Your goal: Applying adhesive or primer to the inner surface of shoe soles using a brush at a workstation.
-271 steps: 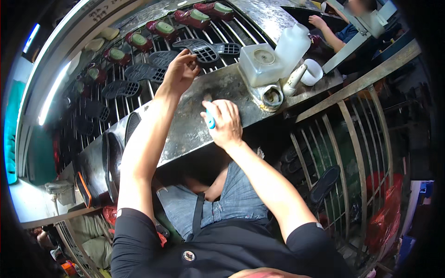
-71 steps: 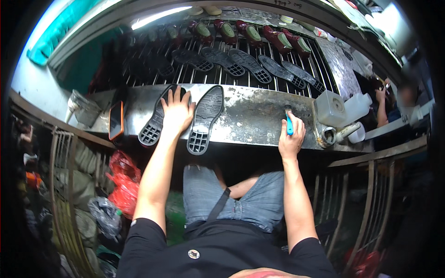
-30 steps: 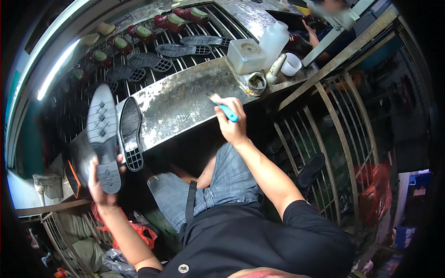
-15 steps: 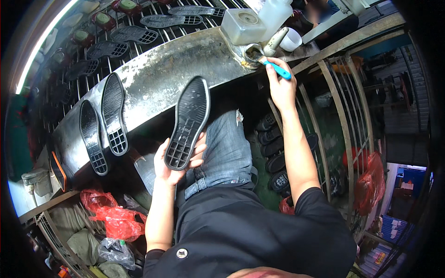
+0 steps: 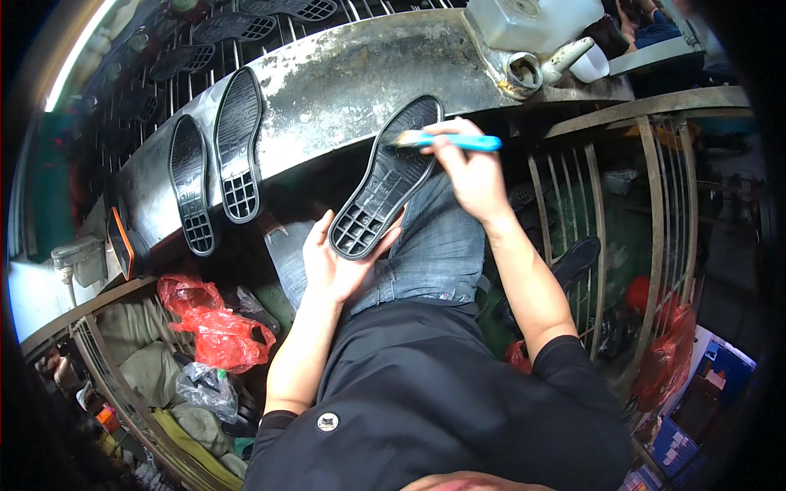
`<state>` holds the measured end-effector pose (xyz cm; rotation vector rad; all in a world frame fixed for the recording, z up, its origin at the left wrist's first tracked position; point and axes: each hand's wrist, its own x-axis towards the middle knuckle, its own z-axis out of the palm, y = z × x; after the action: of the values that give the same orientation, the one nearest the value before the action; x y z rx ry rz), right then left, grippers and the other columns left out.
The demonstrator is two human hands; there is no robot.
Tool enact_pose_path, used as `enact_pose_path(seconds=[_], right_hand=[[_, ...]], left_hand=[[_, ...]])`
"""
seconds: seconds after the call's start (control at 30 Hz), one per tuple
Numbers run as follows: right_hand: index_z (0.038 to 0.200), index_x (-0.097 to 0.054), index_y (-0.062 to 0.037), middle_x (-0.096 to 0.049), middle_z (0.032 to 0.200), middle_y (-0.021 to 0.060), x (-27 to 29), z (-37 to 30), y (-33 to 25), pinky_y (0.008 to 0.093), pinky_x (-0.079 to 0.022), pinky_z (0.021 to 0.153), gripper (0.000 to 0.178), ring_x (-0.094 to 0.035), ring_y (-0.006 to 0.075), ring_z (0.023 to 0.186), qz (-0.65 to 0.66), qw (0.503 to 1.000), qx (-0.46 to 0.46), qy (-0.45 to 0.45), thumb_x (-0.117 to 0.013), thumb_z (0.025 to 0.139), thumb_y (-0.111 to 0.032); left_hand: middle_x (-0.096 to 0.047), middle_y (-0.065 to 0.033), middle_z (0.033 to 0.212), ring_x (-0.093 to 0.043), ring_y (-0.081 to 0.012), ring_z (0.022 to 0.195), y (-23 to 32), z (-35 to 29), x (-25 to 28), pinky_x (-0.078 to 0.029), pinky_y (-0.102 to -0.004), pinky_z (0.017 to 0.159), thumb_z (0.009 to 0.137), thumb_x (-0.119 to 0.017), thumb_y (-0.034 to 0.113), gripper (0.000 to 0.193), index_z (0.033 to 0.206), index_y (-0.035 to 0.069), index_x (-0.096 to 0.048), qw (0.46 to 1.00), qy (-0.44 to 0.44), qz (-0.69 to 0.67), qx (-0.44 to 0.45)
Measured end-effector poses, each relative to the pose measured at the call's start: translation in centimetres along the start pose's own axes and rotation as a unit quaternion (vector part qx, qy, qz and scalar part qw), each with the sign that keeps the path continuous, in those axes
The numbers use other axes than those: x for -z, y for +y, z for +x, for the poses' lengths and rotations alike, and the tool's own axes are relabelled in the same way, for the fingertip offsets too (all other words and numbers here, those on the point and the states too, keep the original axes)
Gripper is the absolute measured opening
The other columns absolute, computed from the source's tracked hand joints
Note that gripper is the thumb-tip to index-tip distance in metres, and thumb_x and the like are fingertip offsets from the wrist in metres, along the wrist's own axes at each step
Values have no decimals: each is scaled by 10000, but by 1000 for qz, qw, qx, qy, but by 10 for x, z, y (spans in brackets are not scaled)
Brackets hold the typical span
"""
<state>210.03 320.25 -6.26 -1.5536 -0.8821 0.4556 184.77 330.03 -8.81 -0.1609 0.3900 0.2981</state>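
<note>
A black shoe sole (image 5: 385,182) rests in my left hand (image 5: 340,266), tilted with its gridded heel toward me and its inner face up. My left fingers wrap under the heel. My right hand (image 5: 473,176) grips a blue-handled brush (image 5: 463,142), whose bristles lie against the front part of that sole. Two more black soles lie side by side at the left edge of the metal bench: a nearer, smaller-looking sole (image 5: 191,184) and another sole (image 5: 238,147). An open, crusted pot (image 5: 521,74) stands at the bench's right end.
Behind the worn metal bench (image 5: 352,78), several soles lie on a rack of rods (image 5: 282,33). A translucent plastic container (image 5: 508,23) and a white cup (image 5: 591,64) are by the pot. Red plastic bags (image 5: 221,331) hang low left; a barred metal rack (image 5: 630,180) stands right.
My right hand has moved the brush left from the pot onto the sole. The held sole now tilts more to the right. The whole view has shifted.
</note>
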Motion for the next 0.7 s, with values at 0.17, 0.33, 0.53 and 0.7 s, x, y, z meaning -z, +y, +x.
enact_pose_path(seconds=[0.17, 0.33, 0.53, 0.7], right_hand=[[1166, -758, -8, -790, 1048, 77, 1, 15, 5, 383, -553, 1028, 149, -765, 205, 989, -170, 978, 68, 97, -715, 1061, -104], [1165, -775, -47, -809, 1116, 114, 0, 13, -9, 459, -493, 1158, 155, -761, 284, 1119, -232, 962, 133, 52, -749, 1029, -116], [1060, -749, -39, -785, 1005, 119, 30, 11, -11, 470, -534, 1069, 94, -756, 333, 967, -286, 942, 143, 99, -753, 1001, -112], [992, -716, -42, -759, 911, 98, 63, -9, -8, 471, -557, 1017, 63, -748, 310, 889, -259, 945, 166, 112, -743, 1006, -98]], left_hand=[[-551, -276, 1609, -491, -452, 1531, 1, -3, -11, -326, -679, 1305, 1144, -429, 360, 590, 1558, -46, -538, 997, -65, -35, 12], [-482, -288, 1664, -373, -542, 1577, -3, -1, -10, -309, -670, 1313, 1143, -429, 367, 615, 1595, -44, -503, 1000, -15, 5, -8], [-410, -214, 1736, -416, -457, 1584, -2, -8, -15, -323, -690, 1294, 1141, -441, 466, 733, 1747, 89, -278, 994, -45, 101, -22], [-420, -190, 1736, -460, -387, 1570, -6, -3, -20, -342, -675, 1286, 1138, -488, 501, 784, 1736, 39, -278, 969, -68, 231, -49]])
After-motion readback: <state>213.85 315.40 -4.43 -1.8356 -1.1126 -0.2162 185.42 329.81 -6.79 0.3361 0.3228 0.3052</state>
